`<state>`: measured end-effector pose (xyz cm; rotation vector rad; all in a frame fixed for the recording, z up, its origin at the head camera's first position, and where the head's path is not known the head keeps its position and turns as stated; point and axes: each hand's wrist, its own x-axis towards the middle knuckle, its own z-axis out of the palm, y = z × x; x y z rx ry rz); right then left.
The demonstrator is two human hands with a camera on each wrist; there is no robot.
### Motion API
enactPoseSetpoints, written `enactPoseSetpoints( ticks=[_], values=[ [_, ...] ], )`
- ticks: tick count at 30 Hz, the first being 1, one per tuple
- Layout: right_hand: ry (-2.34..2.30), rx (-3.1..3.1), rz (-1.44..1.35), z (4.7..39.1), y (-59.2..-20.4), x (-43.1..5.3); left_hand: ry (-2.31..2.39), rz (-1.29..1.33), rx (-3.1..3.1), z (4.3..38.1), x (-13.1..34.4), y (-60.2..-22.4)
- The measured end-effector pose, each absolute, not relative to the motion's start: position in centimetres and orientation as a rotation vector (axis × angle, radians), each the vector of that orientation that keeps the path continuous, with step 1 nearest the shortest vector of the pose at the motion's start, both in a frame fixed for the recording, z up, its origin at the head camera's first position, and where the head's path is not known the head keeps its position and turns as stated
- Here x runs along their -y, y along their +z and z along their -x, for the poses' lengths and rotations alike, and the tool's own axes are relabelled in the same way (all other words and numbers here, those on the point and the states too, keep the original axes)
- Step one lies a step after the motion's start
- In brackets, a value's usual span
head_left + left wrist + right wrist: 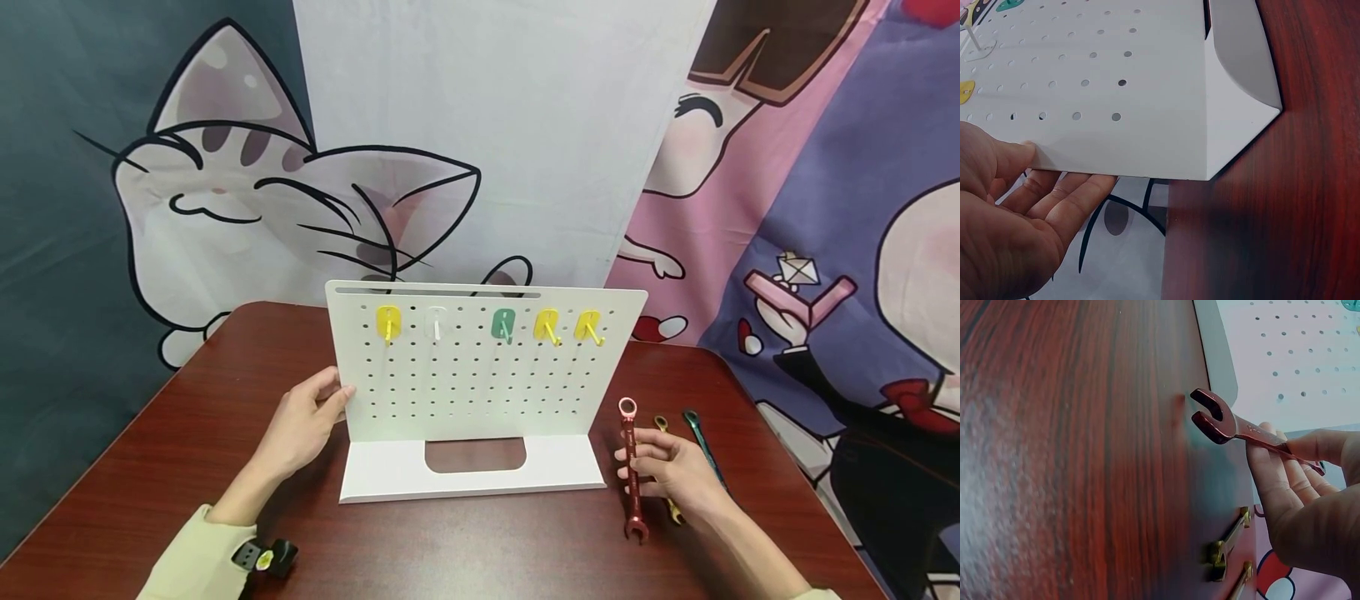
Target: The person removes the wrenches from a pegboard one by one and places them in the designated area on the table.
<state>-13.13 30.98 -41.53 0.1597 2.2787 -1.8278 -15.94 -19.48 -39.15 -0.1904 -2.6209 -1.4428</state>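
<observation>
A white pegboard [472, 425] stands upright on its flat base, with yellow, white and green hooks along its upper part. My left hand [303, 425] grips the board's left edge, thumb [1013, 156] on the front face and fingers behind. Beside the board's right side, my right hand [682, 475] pinches a red combination wrench [633, 492] by its shank between thumb and fingers. Its ring end points away from me, its open end toward me. In the right wrist view, that open end [1216, 419] appears raised above the table.
A gold wrench [675, 512] lies partly hidden under my right hand, and a teal wrench [701, 437] lies to its right. The dark red wooden table [465, 550] has its right edge beyond them. A cartoon-printed cloth [525, 167] hangs behind.
</observation>
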Motion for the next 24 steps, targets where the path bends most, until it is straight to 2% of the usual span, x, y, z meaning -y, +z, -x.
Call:
enactPoseSetpoints(
  ticks=[24],
  values=[
    [-1.747, -2.273, -0.125, 13.9, -42.3, -32.4, -1.462, 0.187, 2.617, 16.0, 19.5, -39.3]
  ],
)
